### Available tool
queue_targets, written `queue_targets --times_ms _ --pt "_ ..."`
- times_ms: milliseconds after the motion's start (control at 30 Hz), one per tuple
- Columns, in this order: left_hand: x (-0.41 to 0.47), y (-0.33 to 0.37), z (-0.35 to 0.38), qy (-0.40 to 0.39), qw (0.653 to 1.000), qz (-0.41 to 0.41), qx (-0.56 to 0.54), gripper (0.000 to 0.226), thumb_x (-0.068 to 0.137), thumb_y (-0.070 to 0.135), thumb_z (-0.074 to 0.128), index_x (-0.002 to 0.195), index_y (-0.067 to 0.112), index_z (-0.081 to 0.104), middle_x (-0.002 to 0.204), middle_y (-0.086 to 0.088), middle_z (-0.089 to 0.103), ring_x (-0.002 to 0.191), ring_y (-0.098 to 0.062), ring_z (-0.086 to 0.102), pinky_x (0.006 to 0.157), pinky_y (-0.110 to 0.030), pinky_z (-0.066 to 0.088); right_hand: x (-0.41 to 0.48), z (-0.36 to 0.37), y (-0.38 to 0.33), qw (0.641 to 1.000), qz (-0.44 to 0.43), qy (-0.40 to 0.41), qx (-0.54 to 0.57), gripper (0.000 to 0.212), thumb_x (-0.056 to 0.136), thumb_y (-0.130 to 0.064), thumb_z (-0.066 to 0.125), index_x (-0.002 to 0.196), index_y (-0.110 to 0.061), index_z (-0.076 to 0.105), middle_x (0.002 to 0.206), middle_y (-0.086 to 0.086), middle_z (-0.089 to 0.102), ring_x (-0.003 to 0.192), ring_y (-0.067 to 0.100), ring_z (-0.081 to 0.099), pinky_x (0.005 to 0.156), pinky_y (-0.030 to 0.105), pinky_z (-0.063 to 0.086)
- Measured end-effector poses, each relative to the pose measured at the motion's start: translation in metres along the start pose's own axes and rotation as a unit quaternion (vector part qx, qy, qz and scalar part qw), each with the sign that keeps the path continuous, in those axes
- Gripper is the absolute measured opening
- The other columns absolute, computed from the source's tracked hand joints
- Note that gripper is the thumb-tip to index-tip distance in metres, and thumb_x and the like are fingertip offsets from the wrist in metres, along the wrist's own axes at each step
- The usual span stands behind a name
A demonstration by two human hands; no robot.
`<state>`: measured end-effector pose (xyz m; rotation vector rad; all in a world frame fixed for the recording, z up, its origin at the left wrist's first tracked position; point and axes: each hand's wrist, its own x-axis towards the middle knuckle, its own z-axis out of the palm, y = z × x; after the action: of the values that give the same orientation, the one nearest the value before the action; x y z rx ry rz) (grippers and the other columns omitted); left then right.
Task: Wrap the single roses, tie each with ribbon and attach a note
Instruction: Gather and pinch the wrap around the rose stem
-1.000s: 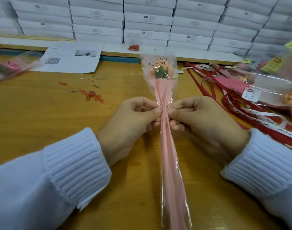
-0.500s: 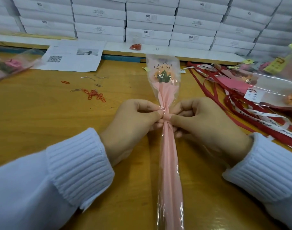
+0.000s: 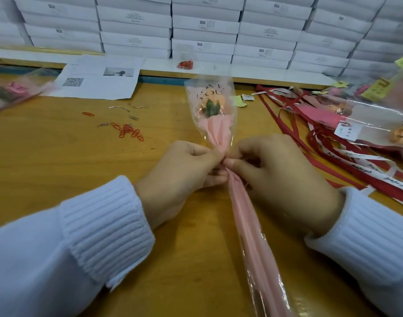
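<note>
Between fingertips, neck: pinching gathered wrap (image 3: pixel 218 133) with left hand (image 3: pixel 184 177) and right hand (image 3: pixel 280 177), thumbs meeting.
Beyond fingers, rose (image 3: pixel 213 106): likely light, crushing easily; not gripping there.
Under fingers, wrap: probably slipping, springing open.

"SGS" printed on several white boxes (image 3: pixel 205 22) stacked behind the bench's far edge. "LOVE YOU", partly cut off, on the rose's clear sleeve (image 3: pixel 209 94). QR code on the paper sheet (image 3: pixel 72 82) at far left. Ribbon script (image 3: pixel 356 167) unreadable.

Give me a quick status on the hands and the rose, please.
Left hand and right hand pinch the wrapped rose at its gathered neck. No ribbon visible on it. Nothing blocking.
</note>
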<state>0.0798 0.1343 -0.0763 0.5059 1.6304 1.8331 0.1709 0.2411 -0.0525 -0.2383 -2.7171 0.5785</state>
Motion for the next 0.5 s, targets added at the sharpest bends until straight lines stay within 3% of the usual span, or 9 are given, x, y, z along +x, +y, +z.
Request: queue_targets --times_ms 67,233,333,400,500 --pt "0.0001 -0.0008 -0.0018 -0.003 1.0 0.006 0.0 0.022 0.089 0.007 0.059 0.073 -0.004 0.068 0.057 -0.007 0.062 0.051 -0.005 0.062 0.054 -0.013 0.052 -0.0025 0.0014 -0.0043 0.995 -0.049 0.01 -0.09 0.023 0.094 -0.025 0.051 0.088 -0.009 0.068 0.081 0.005 0.066 0.078 0.02 0.058 0.073 0.037 0.042" --pt "0.0006 -0.0008 -0.0013 0.011 1.0 0.005 -0.001 0.021 0.089 0.003 0.059 0.073 -0.009 0.066 0.055 -0.006 0.06 0.049 -0.003 0.06 0.051 -0.011 0.05 0.0009 0.0012 -0.0036 0.999 -0.018 -0.009 -0.041 0.016 0.092 -0.02 0.057 0.092 -0.012 0.071 0.084 0.0 0.069 0.08 0.013 0.062 0.077 0.033 0.047" --pt "0.0013 -0.0026 -0.0007 0.029 0.999 0.019 0.009 0.023 0.089 0.001 0.059 0.068 -0.004 0.066 0.051 -0.002 0.061 0.048 -0.003 0.06 0.051 -0.011 0.049 0.0031 0.0008 -0.0031 0.997 0.048 -0.004 0.065 0.011 0.089 -0.017 0.064 0.081 -0.015 0.072 0.068 -0.001 0.069 0.059 0.009 0.064 0.059 0.019 0.053" --pt "0.0017 -0.003 -0.0006 0.034 0.999 0.026 0.005 0.026 0.089 -0.002 0.057 0.065 -0.002 0.065 0.051 -0.002 0.06 0.048 -0.004 0.059 0.051 -0.012 0.049 0.0035 0.0015 -0.0021 0.99 0.082 -0.009 0.118 0.016 0.088 -0.017 0.065 0.073 -0.015 0.069 0.054 0.0 0.066 0.045 0.009 0.062 0.045 0.014 0.049" --pt "0.0026 -0.003 -0.0006 0.028 0.999 0.033 -0.007 0.028 0.09 -0.003 0.055 0.063 -0.001 0.063 0.053 -0.003 0.058 0.047 -0.004 0.057 0.051 -0.012 0.049 0.0043 0.0022 -0.0004 0.972 0.13 -0.02 0.194 0.02 0.088 -0.018 0.065 0.07 -0.009 0.068 0.049 0.0 0.063 0.041 0.007 0.058 0.044 0.015 0.049"
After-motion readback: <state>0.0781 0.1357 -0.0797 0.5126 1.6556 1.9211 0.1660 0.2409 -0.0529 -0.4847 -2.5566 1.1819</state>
